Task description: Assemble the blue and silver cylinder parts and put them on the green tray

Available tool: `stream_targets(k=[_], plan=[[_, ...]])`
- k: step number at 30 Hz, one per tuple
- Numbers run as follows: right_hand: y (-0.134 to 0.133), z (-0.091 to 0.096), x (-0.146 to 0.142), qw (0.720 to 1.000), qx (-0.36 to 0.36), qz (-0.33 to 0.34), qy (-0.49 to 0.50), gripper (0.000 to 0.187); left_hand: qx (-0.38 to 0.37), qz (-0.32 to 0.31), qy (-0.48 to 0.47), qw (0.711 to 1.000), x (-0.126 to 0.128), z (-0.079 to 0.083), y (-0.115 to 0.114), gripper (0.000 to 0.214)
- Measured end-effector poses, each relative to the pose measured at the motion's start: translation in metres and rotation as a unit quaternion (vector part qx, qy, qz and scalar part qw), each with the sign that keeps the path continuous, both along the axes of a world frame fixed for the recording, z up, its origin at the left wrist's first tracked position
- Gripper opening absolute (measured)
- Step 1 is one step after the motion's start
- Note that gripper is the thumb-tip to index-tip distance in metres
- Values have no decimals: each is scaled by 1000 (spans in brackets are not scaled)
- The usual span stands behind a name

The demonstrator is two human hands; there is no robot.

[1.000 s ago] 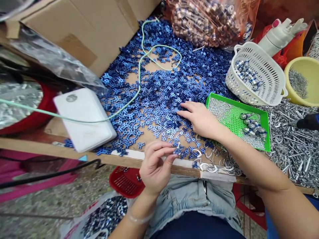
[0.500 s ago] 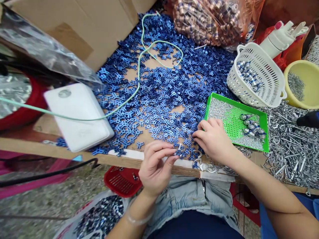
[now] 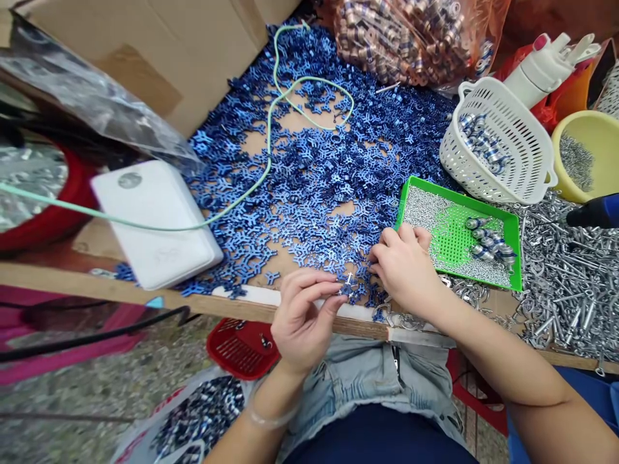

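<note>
Near the table's front edge my left hand [image 3: 305, 316] pinches a small blue three-armed metal piece [image 3: 346, 290] between thumb and fingers. A thin silver pin stands up from that piece. To its right, my right hand [image 3: 403, 267] has its fingers curled down at the border of a wide spread of blue three-armed pieces [image 3: 309, 174]. Whatever its fingertips grip is hidden. Beside this hand lies a green perforated tray [image 3: 457, 238] with many tiny silver parts and several blue-and-silver cylinders [image 3: 491, 243].
A white basket [image 3: 522, 154], yellow bowl [image 3: 604, 154] and white bottle [image 3: 539, 71] stand at the right. Silver bolts [image 3: 575, 283] are heaped near a dark-tipped tool [image 3: 597, 212]. A white box [image 3: 157, 222] and green cord [image 3: 269, 138] lie left. A red basket [image 3: 242, 348] sits below.
My right hand has shifted slightly left and up, away from the tray. My left hand keeps its pinch on the blue piece nearly in place. The view has tilted a little.
</note>
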State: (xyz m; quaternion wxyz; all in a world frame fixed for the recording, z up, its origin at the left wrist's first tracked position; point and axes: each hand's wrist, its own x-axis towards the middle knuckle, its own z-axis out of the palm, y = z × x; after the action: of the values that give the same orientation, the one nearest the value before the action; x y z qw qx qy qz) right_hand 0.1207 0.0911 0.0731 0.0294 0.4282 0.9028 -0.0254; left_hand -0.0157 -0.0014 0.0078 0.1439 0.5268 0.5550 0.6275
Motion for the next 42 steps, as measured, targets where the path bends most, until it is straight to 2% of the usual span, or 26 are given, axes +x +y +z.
stream_targets(k=[8, 11, 14, 20, 24, 27, 29, 31, 33, 36, 37, 38, 42], plan=[[2, -3, 6, 1000, -5, 16, -1, 12, -1, -4, 8, 1000, -1, -4, -1, 16], [2, -1, 9, 1000, -17, 7, 5, 13, -3, -1, 8, 1000, 0, -3, 0, 15], [-1, 2, 7, 999, -29, 26, 0, 13, -4, 2, 6, 1000, 0, -3, 0, 15], [-9, 0, -2, 998, -2, 53, -28, 9, -7, 2, 6, 1000, 0, -2, 0, 16], [-3, 4, 2, 997, -27, 72, 14, 7, -17, 2, 7, 1000, 0, -2, -1, 16], [-1, 17, 21, 986, -96, 30, 131, 8, -23, 4, 3, 1000, 0, -3, -1, 16], [-9, 23, 41, 961, -151, -27, 230, 8, -18, 6, -1, 1000, 0, -3, -1, 16], [-25, 21, 62, 936, -176, -78, 296, 7, -15, 3, -3, 1000, 0, -2, 0, 16], [-44, 10, 78, 939, -131, -105, 299, 5, -12, -2, -5, 1000, -1, -2, 1, 16], [-70, -10, 92, 964, -11, -99, 245, 7, -13, -2, -2, 1000, -1, -2, 1, 16], [-75, -15, 95, 967, 8, -97, 234, 8, -15, -2, 1, 1000, -1, -2, 1, 17], [-79, -18, 96, 967, 7, -101, 234, 9, -18, -2, 3, 1000, -1, -2, 1, 17], [-78, -15, 99, 944, -74, -165, 275, 11, -21, -13, 18, 1000, -1, -1, 1, 17]])
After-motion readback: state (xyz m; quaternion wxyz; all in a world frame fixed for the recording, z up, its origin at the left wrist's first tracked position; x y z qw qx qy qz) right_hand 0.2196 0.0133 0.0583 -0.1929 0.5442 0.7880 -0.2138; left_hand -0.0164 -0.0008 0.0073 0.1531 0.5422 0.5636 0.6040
